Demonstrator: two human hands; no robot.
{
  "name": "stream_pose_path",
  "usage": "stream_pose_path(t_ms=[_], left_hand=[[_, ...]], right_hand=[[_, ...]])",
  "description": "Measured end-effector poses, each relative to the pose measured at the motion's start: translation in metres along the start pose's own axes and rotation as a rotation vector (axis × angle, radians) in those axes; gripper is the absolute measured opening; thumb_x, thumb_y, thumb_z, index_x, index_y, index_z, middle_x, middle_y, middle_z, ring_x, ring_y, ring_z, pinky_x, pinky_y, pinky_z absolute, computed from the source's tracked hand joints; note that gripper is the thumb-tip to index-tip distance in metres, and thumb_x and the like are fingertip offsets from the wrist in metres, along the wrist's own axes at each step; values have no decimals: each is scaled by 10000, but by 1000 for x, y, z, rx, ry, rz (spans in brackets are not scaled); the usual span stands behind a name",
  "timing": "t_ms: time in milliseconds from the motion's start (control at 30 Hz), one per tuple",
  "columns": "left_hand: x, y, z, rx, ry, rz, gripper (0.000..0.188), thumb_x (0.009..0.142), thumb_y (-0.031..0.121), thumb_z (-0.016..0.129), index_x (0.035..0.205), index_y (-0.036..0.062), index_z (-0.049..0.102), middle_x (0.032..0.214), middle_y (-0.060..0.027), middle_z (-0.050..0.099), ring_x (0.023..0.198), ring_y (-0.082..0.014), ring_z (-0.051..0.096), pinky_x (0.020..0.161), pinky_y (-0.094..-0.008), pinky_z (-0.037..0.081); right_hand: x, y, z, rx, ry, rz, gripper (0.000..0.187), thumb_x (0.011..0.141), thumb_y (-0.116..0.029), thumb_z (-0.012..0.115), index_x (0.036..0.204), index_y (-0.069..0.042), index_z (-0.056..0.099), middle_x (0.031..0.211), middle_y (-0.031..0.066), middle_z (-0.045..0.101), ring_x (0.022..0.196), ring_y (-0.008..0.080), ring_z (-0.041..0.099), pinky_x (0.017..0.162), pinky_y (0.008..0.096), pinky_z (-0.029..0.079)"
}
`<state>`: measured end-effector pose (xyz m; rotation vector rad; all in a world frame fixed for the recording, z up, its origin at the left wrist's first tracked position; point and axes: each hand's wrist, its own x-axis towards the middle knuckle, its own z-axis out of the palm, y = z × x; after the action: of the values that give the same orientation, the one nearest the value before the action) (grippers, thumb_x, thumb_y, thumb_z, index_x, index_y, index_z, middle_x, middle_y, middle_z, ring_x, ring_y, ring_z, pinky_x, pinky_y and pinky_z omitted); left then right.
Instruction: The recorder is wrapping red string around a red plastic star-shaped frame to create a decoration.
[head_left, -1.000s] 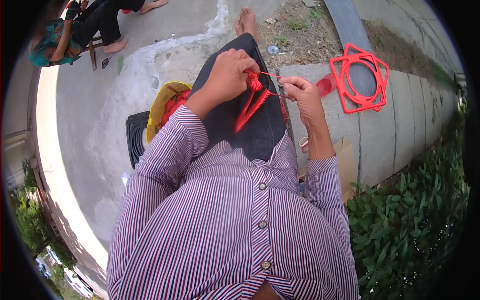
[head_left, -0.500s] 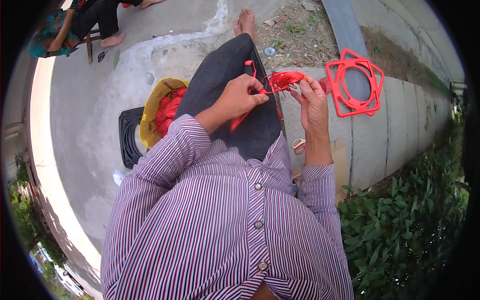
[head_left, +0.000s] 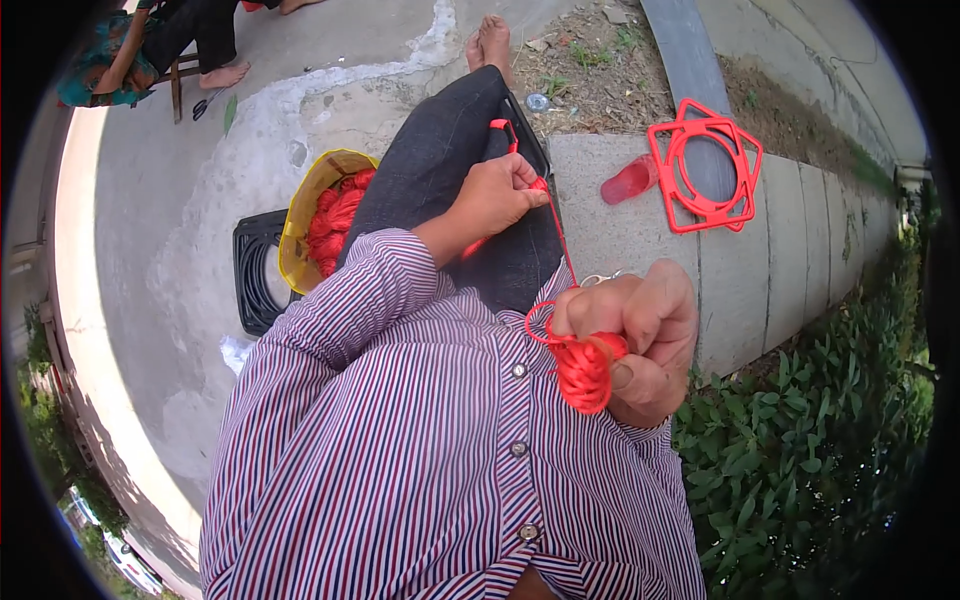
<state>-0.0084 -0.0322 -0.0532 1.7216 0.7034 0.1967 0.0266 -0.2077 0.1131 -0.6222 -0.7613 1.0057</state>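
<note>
The right hand [head_left: 640, 345] is closed around a small wound bundle of red cord [head_left: 585, 370], thumb and fingers pressing it, held close above the striped shirt [head_left: 420, 450]; from the bundle one strand runs taut toward 11 o'clock to the left hand [head_left: 495, 195], whose fingers pinch it over the dark trouser leg [head_left: 450, 160]. The cord looks light, soft and limp, likely a little slick, so it should bear only pulling; the bundle would loosen if squeezed loosely, and is best taken whole in the palm, the strand pinched near its end. At 9 o'clock of the left hand sits a yellow basket [head_left: 305, 215] of more red cord, beside a black crate [head_left: 255, 270]; at 2 o'clock a red frame [head_left: 705, 165] lies on the concrete ledge [head_left: 780, 280].

Half a second ago both hands worked close together over the knee; now the right one has drawn back toward the chest, stretching the strand between them; the view has also tipped downward.
</note>
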Motion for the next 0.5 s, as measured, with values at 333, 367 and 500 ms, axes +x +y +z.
stream_pose_path(t_ms=[333, 367, 500], left_hand=[[25, 33, -34, -410, 123, -41, 204, 971, 193, 513, 938, 16, 608, 586, 19, 514, 486, -38, 407, 452, -194, 301], [30, 29, -37, -370, 112, -129, 226, 977, 220, 506, 924, 25, 607, 568, 18, 501, 451, -40, 379, 416, -202, 276], [27, 15, -32, -281, -182, -526, 339, 996, 327, 450, 877, 52, 608, 527, 18, 458, 371, -58, 290, 351, -234, 189]], right_hand=[[44, -5, -111, -1068, 36, 217, 186, 845, -119, 675, 987, -16, 613, 783, 76, 619, 787, 190, 607, 714, 312, 476], [47, 17, -136, -1338, 0, 312, 223, 832, -101, 678, 1024, -3, 620, 808, 75, 627, 828, 162, 605, 735, 288, 480], [60, 91, -153, -1288, 135, 491, 247, 805, -64, 675, 1040, 1, 631, 836, 54, 649, 870, 127, 613, 744, 271, 485]])
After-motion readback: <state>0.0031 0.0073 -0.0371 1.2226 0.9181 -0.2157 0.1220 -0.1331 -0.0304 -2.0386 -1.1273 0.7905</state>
